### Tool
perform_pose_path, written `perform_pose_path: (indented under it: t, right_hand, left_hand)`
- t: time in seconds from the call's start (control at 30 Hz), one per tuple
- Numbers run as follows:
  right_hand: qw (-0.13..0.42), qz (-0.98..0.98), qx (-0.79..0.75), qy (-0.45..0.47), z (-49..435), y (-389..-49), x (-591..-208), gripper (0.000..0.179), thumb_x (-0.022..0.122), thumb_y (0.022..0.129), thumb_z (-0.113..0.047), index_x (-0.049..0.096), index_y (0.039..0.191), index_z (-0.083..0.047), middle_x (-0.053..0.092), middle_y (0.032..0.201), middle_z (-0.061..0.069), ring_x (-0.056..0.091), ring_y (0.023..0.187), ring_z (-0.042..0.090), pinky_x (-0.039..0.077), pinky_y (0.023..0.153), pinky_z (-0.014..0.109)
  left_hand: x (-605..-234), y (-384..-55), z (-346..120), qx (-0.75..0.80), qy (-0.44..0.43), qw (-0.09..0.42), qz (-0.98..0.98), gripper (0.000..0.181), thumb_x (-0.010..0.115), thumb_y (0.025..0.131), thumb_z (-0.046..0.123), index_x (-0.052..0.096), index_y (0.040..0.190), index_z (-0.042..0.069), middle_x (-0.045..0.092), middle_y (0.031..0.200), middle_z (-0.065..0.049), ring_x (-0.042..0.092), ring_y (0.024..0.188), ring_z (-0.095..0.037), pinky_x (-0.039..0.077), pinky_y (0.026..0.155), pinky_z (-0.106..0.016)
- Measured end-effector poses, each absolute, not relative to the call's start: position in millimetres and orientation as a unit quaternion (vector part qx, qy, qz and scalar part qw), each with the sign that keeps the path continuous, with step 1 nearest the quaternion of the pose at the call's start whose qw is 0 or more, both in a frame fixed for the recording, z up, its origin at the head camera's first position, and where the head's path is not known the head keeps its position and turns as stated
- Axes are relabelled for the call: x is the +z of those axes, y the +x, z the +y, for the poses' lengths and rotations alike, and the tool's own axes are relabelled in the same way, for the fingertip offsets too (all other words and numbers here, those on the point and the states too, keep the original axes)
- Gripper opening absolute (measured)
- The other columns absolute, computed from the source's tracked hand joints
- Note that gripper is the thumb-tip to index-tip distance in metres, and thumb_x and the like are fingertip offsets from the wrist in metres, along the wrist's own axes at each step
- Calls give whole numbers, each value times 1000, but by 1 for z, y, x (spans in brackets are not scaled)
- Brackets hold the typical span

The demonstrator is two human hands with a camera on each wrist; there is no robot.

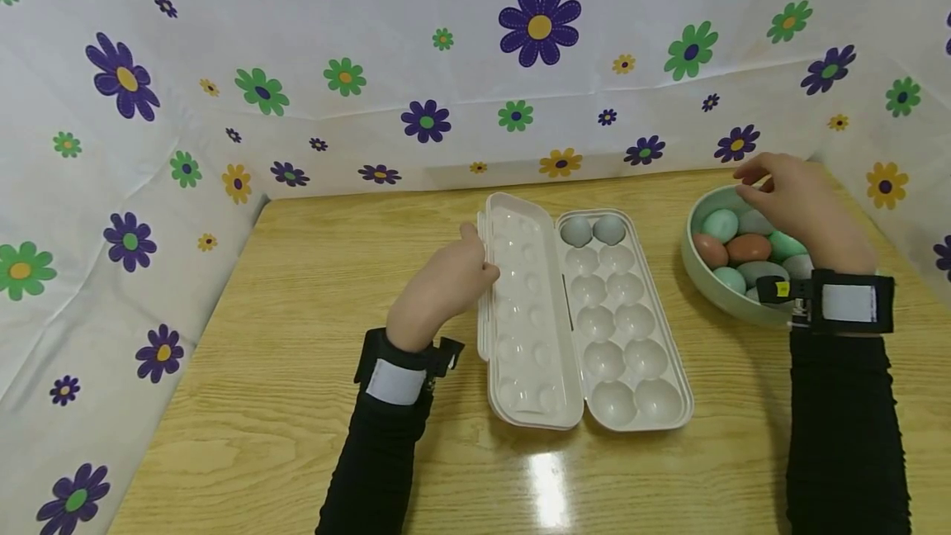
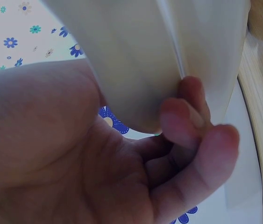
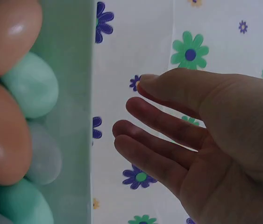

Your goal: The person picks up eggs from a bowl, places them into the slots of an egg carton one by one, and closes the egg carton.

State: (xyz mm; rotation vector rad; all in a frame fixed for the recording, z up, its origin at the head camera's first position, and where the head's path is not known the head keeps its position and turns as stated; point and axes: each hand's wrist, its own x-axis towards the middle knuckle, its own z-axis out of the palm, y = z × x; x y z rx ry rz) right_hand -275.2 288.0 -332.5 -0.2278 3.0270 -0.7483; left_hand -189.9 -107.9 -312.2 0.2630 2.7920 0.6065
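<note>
An egg carton (image 1: 624, 324) of white plastic lies unfolded on the table. Two grey-blue eggs (image 1: 609, 229) sit side by side in the far row of its cups. On the lid's (image 1: 531, 329) left edge, my left hand (image 1: 446, 279) has its fingers curled round the rim; the left wrist view shows the fingertips against the lid's wall (image 2: 136, 60). Over a pale green bowl (image 1: 698, 275) hovers my right hand (image 1: 798, 205), holding nothing, its fingers loosely bent and apart. Brown, mint and grey eggs fill the bowl, and the hand hides some.
A wooden table (image 1: 319, 295) carries the carton and the bowl. White cloth (image 1: 386, 40) printed with purple, green and yellow flowers stands at the back and both sides. Between carton and bowl runs a narrow strip of wood.
</note>
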Motion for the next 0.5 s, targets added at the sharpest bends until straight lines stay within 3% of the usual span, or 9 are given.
perform_pose_path:
  t: [0.23, 0.5]
  right_hand:
    - [7, 973, -225, -44, 306, -273, -338, 42, 48, 99, -20, 53, 124, 13, 52, 121, 41, 46, 106, 52, 40, 87, 68]
    - [87, 975, -205, -2, 327, -266, -347, 52, 50, 98, -27, 48, 127, 17, 46, 124, 45, 45, 107, 55, 40, 89, 69]
  left_hand:
    - [-313, -190, -108, 209, 96, 131, 964, 71, 47, 96, 12, 9, 149, -19, 39, 58, -1, 36, 45, -11, 25, 40, -20]
    - [-313, -191, -108, 208, 92, 136, 964, 72, 47, 97, 14, 8, 149, -17, 39, 58, -1, 36, 45, -12, 25, 40, -21]
